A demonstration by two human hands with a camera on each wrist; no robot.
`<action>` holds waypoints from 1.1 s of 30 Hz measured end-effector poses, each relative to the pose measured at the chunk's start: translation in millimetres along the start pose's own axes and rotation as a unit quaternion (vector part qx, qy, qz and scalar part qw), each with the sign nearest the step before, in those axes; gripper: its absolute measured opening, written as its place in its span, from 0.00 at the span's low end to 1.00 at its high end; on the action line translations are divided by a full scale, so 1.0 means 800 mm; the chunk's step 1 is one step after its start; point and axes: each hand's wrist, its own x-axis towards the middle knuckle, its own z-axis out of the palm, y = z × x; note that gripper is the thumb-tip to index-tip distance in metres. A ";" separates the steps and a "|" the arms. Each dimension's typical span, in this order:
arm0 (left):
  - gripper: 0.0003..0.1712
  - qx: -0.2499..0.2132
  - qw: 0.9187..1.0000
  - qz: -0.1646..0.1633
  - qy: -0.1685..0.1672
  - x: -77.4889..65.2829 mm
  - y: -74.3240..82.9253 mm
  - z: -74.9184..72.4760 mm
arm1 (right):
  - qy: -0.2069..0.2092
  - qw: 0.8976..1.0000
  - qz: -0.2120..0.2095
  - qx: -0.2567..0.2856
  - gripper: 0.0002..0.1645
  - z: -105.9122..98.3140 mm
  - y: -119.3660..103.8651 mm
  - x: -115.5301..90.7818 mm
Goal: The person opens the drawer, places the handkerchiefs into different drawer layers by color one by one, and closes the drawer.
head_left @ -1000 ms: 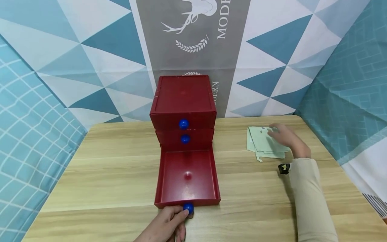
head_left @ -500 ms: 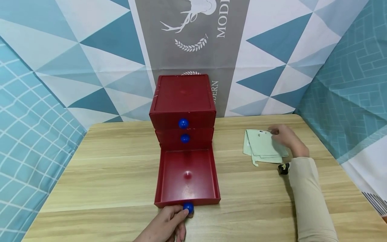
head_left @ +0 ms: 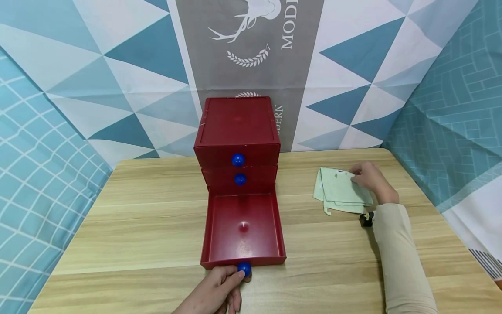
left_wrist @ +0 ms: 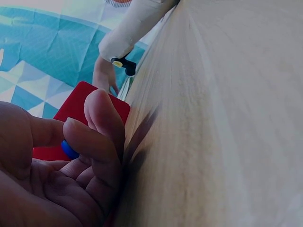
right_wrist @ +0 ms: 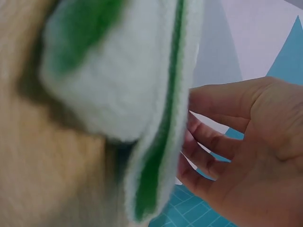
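My left hand [head_left: 217, 288] pinches the round blue knob [head_left: 244, 269] on the pulled-out bottom drawer [head_left: 243, 263] between thumb and fingers. That drawer is red, shallow and bare inside. In the left wrist view the knob [left_wrist: 70, 149] shows between the curled fingers. To the right, a small pale green towel [head_left: 341, 192] lies folded on the table, a hanging loop at its near left corner. My right hand [head_left: 370, 179] grips its far right edge. The right wrist view shows the towel's [right_wrist: 118, 90] fluffy layers up close, hiding the fingertips.
The red drawer cabinet [head_left: 237, 122] stands at the table's back, its two upper drawers pushed in, each with a blue knob. A small black wrist camera [head_left: 367, 219] sits at the right sleeve [head_left: 400, 253]. Patterned cloth walls [head_left: 251, 74] enclose the wooden table [head_left: 149, 235].
My right hand has come down on the towel's far edge, and the towel has shifted slightly left and nearer. The left hand and the drawer stay put.
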 end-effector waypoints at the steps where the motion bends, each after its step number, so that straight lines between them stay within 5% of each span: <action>1: 0.23 0.000 1.000 0.001 0.000 0.000 0.000 0.000 | 0.002 1.000 0.005 -0.001 0.16 -0.001 -0.001 0.000; 6: 0.23 -0.001 1.000 0.002 -0.001 -0.001 0.000 0.000 | 0.003 1.000 0.022 0.001 0.19 -0.005 -0.002 -0.003; 24: 0.24 0.007 1.000 0.009 0.001 -0.002 0.000 -0.001 | 0.050 0.999 -0.014 0.008 0.17 -0.021 -0.024 -0.009; 33: 0.23 -0.004 1.000 -0.023 0.011 -0.002 0.001 0.000 | 0.069 0.997 -0.028 0.002 0.17 -0.031 -0.034 -0.016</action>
